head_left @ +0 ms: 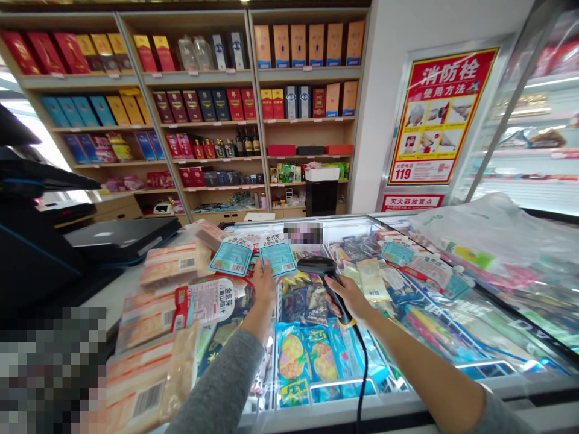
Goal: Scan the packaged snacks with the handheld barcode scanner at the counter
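Note:
My left hand is closed, with its thumb over the edge of a drink pouch with a blue label. A second blue-labelled pouch is just left of it; I cannot tell whether the same fingers grip it too. In my right hand is a black barcode scanner, its head turned left toward the pouches and its cord hanging down. A red and white pouch lies below my left hand, on flat clear-wrapped packs with barcodes.
Beneath my hands is a glass-topped chest freezer with ice-cream packs inside. More pouches and a clear plastic bag lie on its right side. Checkout equipment stands left; shelves of boxes are behind.

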A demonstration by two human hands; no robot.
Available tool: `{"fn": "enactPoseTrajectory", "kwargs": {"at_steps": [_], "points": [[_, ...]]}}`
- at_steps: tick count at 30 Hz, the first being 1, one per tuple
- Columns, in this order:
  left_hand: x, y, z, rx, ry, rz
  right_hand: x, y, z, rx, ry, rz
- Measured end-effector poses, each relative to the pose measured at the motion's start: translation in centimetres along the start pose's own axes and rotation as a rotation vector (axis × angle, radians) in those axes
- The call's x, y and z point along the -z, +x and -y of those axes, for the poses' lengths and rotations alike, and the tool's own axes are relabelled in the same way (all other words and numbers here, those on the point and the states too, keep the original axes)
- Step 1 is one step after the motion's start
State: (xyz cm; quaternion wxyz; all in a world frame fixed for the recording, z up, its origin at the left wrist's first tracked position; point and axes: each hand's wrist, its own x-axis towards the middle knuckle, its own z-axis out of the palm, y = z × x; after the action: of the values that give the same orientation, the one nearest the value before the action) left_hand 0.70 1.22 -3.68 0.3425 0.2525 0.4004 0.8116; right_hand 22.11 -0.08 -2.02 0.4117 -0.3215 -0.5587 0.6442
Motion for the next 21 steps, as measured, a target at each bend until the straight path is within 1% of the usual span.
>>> {"fn": "enactPoseTrajectory", "kwargs": {"at_steps": [6, 13, 21], "points": [[0.07, 0.06, -0.21, 0.044, -0.021, -0.03, 0.01, -0.01, 0.25, -0.021, 0.027, 0.009], [-0.04, 0.11, -0.28, 0.069, -0.031, -0.051, -0.14, -0.02, 0.33, -0.005, 0.027, 0.011], [-0.2, 0.07, -0.47, 0.044, 0.008, -0.014, 0.01, 0.04, 0.24, 0.016, 0.001, 0.014]]}}
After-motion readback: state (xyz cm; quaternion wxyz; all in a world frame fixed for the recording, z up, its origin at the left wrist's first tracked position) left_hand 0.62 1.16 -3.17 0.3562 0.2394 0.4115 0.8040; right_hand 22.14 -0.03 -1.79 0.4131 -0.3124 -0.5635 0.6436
